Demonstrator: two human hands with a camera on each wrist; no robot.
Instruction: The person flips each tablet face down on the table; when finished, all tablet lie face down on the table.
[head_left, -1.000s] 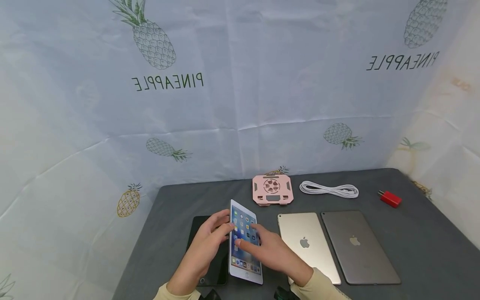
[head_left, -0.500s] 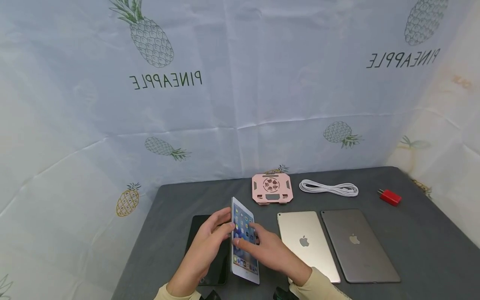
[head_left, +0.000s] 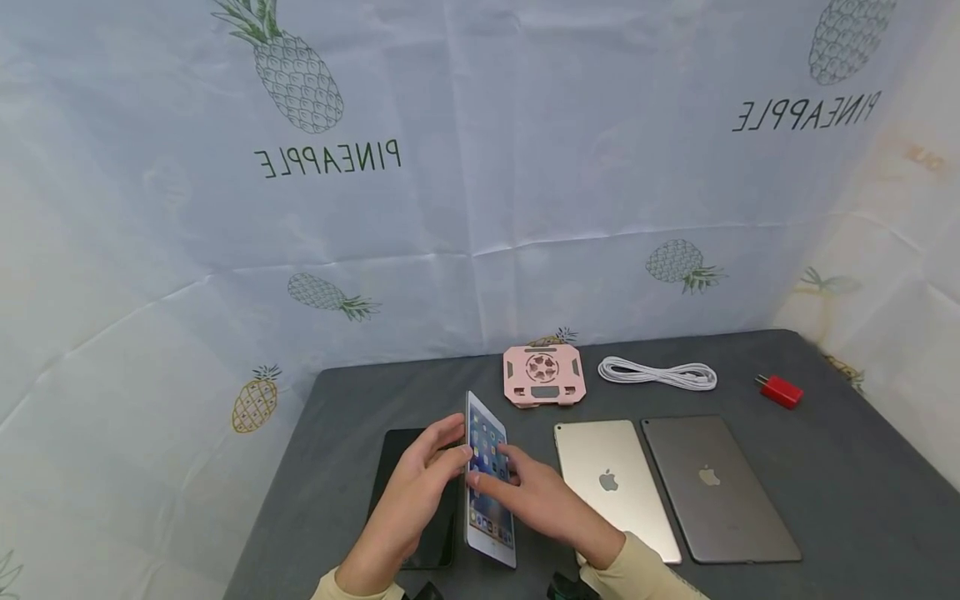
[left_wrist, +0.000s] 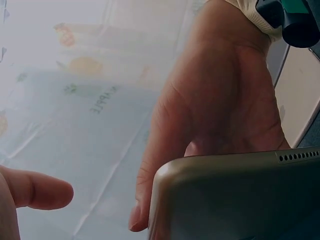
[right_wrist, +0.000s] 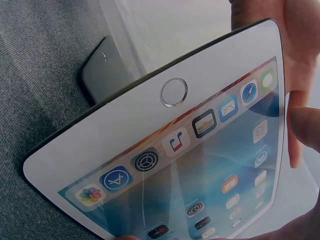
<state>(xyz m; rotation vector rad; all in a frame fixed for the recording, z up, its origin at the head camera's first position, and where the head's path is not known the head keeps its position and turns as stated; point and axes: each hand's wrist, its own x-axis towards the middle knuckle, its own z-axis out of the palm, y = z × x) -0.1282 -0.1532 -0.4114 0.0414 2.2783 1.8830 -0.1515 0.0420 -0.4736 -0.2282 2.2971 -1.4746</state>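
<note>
white-framed tablet point(head_left: 487, 442), gold tablet point(head_left: 611, 475), red plug point(head_left: 781, 392), pineapple-print cloth point(head_left: 480, 192)

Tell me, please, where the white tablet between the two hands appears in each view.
Head: the white tablet is below centre, tilted, screen visible.
Left wrist: the white tablet is lower right, back visible.
Right wrist: the white tablet spans the centre, screen visible.
Shared landmark: the left hand, left of the tablet, at the left edge, and upper right, respectively.
</note>
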